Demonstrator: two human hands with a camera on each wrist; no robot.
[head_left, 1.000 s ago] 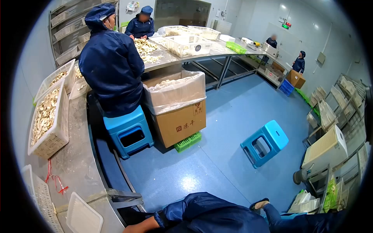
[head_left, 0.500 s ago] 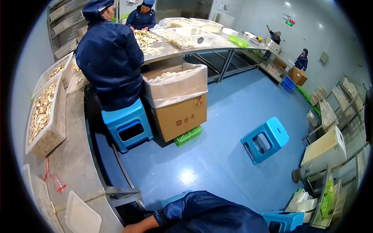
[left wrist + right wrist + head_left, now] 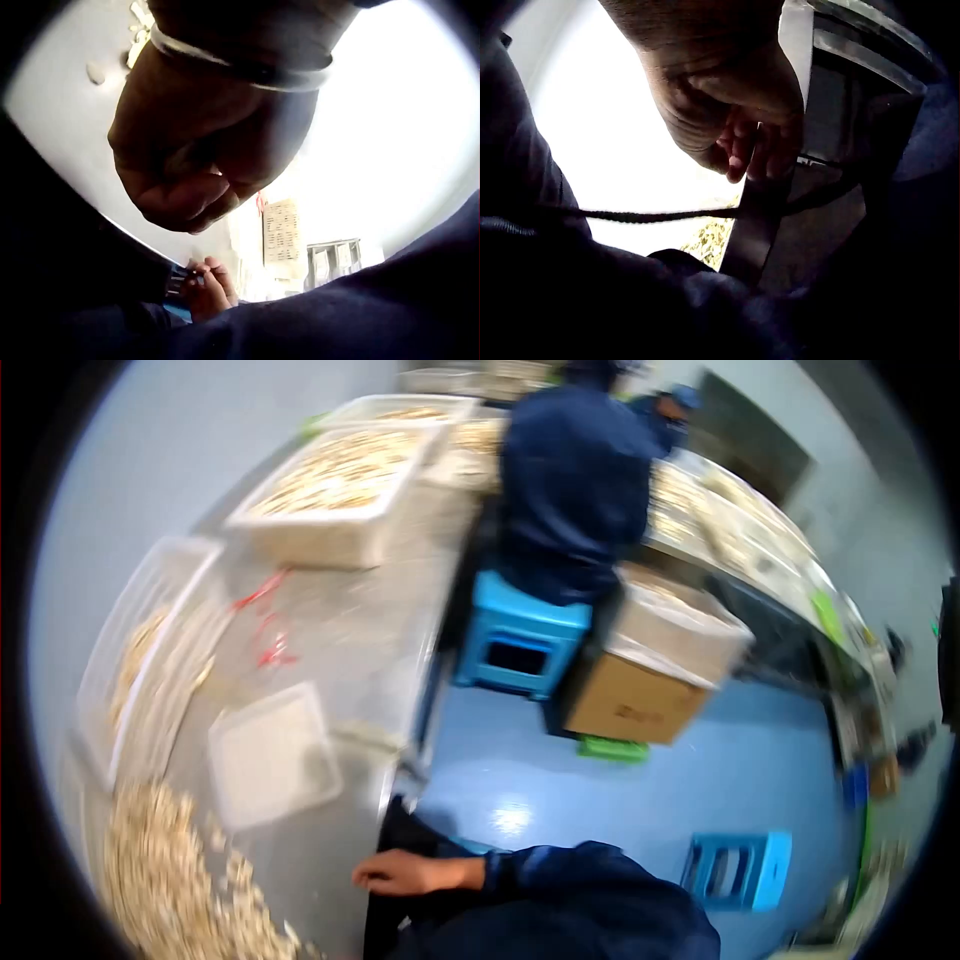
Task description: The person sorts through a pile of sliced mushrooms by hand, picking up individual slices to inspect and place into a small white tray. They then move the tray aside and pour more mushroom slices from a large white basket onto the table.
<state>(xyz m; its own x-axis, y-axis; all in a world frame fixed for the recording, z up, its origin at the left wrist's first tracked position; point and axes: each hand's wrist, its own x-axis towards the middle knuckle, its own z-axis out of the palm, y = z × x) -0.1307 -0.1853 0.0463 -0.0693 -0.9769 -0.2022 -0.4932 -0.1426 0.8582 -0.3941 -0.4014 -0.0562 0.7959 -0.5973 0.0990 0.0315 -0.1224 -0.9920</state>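
Note:
My right hand [image 3: 398, 873] is beside the front edge of the steel table [image 3: 365, 630]. In the right wrist view its fingers hang loosely curled with nothing between them. The left hand [image 3: 202, 150], with a bangle at the wrist, shows in dark outline above the pale tabletop; its fingers are bent inward and no object shows in them. The head view leaves it out. A heap of pale dried slices [image 3: 165, 860] lies on the table at the lower left. Beyond it rests a white square lid [image 3: 275, 755].
A white slotted basket [image 3: 160, 650] holds some slices; another basket [image 3: 335, 480] is full. Red string [image 3: 265, 625] lies between them. A person in dark blue [image 3: 570, 480] sits on a blue stool [image 3: 525, 635] beside a lined cardboard box [image 3: 635, 700]. Another blue stool [image 3: 740, 870] stands lower right.
The head view has swung left and down, bringing the heap of slices into sight and blurring the frame. More of my right hand shows at the table edge.

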